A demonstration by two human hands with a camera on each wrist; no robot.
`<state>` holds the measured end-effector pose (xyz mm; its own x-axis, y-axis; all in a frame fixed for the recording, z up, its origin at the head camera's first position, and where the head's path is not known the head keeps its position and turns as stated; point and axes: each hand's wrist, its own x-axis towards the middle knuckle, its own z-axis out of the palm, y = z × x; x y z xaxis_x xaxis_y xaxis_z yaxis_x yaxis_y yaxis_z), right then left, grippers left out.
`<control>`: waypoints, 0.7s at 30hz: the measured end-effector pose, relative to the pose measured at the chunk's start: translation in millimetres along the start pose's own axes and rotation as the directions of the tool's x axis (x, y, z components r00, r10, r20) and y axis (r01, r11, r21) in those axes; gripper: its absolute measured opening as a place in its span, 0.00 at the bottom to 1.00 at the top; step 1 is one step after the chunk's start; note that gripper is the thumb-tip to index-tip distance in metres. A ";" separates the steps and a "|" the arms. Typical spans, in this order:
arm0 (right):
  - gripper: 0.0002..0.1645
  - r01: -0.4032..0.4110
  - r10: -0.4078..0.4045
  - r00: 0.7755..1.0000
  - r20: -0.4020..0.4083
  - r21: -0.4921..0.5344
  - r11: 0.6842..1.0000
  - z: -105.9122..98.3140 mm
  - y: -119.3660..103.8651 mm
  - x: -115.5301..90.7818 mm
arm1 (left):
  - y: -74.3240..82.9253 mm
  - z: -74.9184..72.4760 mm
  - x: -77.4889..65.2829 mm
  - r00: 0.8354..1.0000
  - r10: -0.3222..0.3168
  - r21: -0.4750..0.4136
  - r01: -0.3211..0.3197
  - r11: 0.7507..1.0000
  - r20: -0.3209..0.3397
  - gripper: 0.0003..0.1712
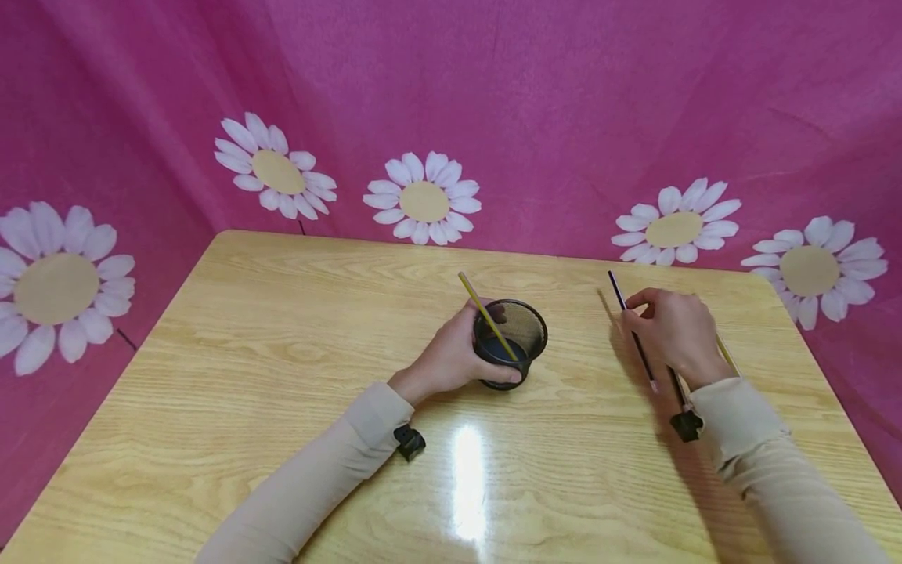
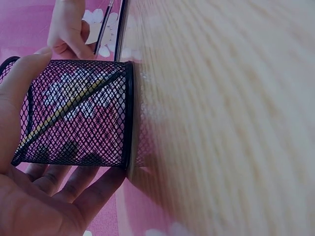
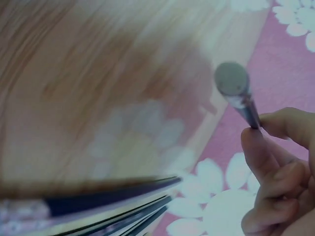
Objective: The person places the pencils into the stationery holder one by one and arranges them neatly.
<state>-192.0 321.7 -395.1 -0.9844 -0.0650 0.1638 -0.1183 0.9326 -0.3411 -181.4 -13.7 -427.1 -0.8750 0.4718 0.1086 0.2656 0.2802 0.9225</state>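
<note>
My left hand [image 1: 451, 352] grips a black mesh pencil cup [image 1: 530, 330] from its left side, thumb near the front and the other fingers round the back. The cup stands upright on the table. One yellow pencil [image 1: 482, 310] leans inside it, its upper end sticking out over the rim. To the right, my right hand [image 1: 675, 333] pinches a dark pencil [image 1: 643, 356] between thumb and fingertips, above the table. The eraser end of that pencil [image 3: 234, 81] points at the right wrist camera. Below the right hand lie several more pencils [image 3: 118, 199], partly hidden by it.
The wooden table [image 1: 282, 329] has a glossy top with a bright reflection near its front. A pink cloth [image 1: 535, 117] with white daisies hangs behind and beside it. One yellow pencil [image 1: 729, 356] shows past the right wrist.
</note>
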 end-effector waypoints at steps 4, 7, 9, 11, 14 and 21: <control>0.12 0.082 -0.079 0.994 -0.070 0.030 0.996 -2.7 -13.4 -0.5 | -0.1 -0.3 0.4 1.000 0.000 0.002 0.000 1.000 -0.002 0.56; 0.12 0.114 -0.108 0.990 -0.090 0.074 0.991 -5.5 -26.5 -1.5 | 0.2 -0.6 0.2 1.000 0.000 0.004 0.000 1.000 -0.004 0.56; 0.12 0.120 -0.110 0.989 -0.097 0.103 0.987 -7.7 -36.9 -2.5 | 0.5 -0.8 0.1 1.000 -0.002 0.009 0.002 1.000 -0.005 0.56; 0.11 0.126 -0.113 0.988 -0.104 0.130 0.983 -9.5 -47.4 -3.3 | 0.4 -0.8 0.1 1.000 -0.003 0.014 0.003 1.000 -0.005 0.55; 0.10 0.148 -0.129 0.984 -0.120 0.160 0.976 -11.9 -62.2 -4.5 | 0.3 -0.8 0.1 1.000 -0.002 0.016 0.002 1.000 -0.002 0.55; 0.08 0.183 -0.152 0.977 -0.150 0.218 0.959 -16.6 -87.9 -7.2 | -0.2 -0.9 0.2 1.000 -0.016 -0.006 0.017 1.000 0.003 0.55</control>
<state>-172.3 246.1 -350.9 -0.9240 -0.1519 0.3510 -0.3218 0.8048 -0.4987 -182.0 -14.3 -426.9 -0.8778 0.4700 0.0921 0.2487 0.2830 0.9263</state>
